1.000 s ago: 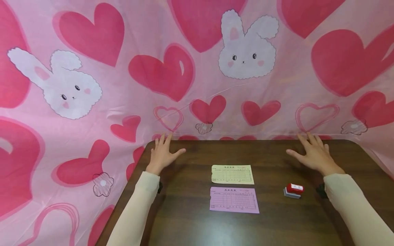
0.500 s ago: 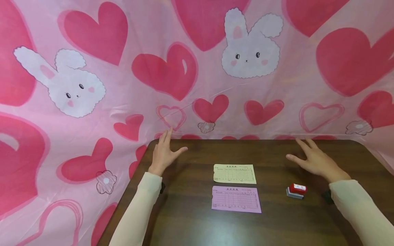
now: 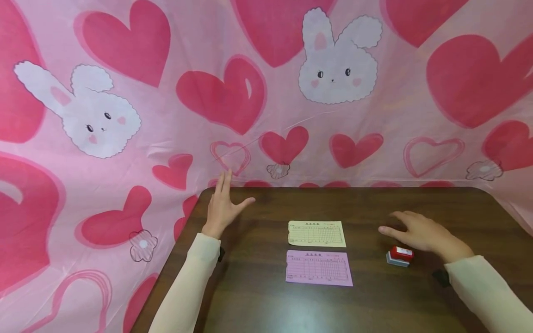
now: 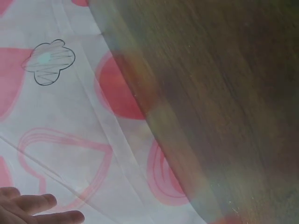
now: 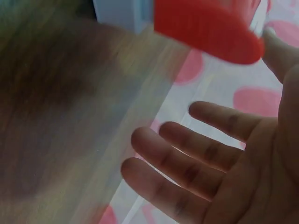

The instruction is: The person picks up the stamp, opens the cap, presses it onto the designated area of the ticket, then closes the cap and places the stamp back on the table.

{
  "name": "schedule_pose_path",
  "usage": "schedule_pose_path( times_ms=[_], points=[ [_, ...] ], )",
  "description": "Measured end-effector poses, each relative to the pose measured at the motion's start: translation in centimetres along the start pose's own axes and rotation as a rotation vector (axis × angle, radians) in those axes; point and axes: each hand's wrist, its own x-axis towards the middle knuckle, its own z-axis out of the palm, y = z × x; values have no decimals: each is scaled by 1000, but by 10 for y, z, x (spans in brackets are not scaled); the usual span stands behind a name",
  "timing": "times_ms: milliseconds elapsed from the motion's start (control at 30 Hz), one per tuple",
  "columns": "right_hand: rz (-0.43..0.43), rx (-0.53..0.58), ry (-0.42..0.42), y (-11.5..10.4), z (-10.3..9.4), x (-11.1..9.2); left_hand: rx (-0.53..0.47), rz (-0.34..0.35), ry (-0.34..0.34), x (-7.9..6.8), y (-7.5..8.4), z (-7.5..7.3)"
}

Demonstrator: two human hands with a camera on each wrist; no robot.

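Observation:
A small stamp (image 3: 400,255) with a red top and grey-blue base stands on the right of the table. Just behind and above it hovers my right hand (image 3: 426,233), fingers spread and a little bent, holding nothing. From the right wrist, the stamp (image 5: 205,28) looms at the top, near the thumb, with a gap to the other fingers. My left hand (image 3: 222,210) is raised at the table's far left, fingers extended, thumb out. A yellow printed slip (image 3: 316,233) lies mid-table, and a purple printed slip (image 3: 318,268) lies in front of it.
The dark wooden table (image 3: 258,305) has rounded far corners. Behind it hangs a pink cloth (image 3: 291,106) with hearts and rabbit faces, reaching the table's far edge and running along the left side.
My right hand has come down and nearer from the far edge, toward the stamp, its fingers bending slightly. The left hand has hardly moved. Stamp and slips stay in place.

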Motion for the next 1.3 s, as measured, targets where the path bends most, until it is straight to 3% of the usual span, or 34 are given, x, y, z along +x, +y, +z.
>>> schedule_pose_path(
  times_ms=[533,700,967,1300],
  points=[
    [-133,38,9,-18,8,-23,-31,3,27,-1,13,4],
    [-175,58,5,-16,11,-31,-41,16,31,-2,17,9],
    [-300,91,71,-5,20,-37,-45,20,11,-6,22,13],
    [-410,142,118,-7,24,-34,-70,98,-1,-10,39,18]
  ],
)
